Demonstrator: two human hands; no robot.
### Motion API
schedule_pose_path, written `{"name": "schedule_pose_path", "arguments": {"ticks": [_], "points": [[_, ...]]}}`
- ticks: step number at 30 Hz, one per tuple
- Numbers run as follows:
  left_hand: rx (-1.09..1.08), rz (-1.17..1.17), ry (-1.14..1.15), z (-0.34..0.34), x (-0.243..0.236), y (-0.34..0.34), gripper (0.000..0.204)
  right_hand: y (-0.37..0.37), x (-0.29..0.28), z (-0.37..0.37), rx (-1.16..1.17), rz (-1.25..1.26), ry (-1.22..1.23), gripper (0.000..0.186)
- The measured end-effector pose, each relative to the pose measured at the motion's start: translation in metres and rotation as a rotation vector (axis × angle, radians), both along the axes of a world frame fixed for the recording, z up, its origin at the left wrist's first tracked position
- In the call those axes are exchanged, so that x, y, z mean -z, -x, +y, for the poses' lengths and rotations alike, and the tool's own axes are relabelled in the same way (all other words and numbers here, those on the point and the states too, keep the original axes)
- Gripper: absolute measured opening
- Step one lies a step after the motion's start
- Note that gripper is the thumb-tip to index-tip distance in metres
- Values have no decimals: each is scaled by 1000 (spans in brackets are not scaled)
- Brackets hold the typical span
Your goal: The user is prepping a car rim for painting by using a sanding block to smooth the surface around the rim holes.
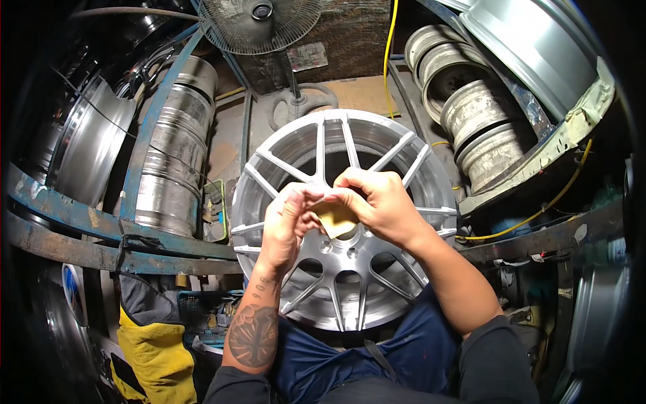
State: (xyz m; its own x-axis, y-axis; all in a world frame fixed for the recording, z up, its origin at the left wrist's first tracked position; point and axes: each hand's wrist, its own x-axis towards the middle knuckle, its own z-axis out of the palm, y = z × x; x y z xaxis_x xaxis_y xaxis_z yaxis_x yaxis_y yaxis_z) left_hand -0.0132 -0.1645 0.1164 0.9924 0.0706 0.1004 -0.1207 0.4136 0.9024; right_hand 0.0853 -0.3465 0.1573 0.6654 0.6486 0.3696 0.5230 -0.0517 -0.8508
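A large silver alloy wheel (334, 268) with many thin spokes lies face up in front of me, over my lap. Above its hub, both my hands pinch a small yellow sheet that looks like sandpaper (340, 219), with one corner pointing down toward me. My left hand (285, 217) has its fingers closed at the sheet's left edge. From the upper right, my right hand (378, 200) grips it between thumb and curled fingers. The fingertips of the two hands nearly meet at the top of the sheet and hide part of it.
A standing fan (261, 27) is beyond the wheel. Stacked rims line both sides, a left stack (173, 145) and a right stack (478, 111), behind blue metal frames (87, 219). A yellow cloth (158, 350) hangs at lower left. A yellow hose (538, 217) runs along the right.
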Motion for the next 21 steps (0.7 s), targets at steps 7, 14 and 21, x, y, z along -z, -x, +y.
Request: {"name": "schedule_pose_path", "arguments": {"ticks": [7, 14, 21], "points": [[-318, 94, -208, -18, -2, -5, 14, -2, 23, 8, 21, -37, -65, 19], [-301, 198, -45, -7, 1, -4, 19, -4, 36, 15, 6, -150, -155, 15], [-469, 33, -397, -18, 3, -6, 13, -8, 43, 15, -7, 26, -167, 19]]}}
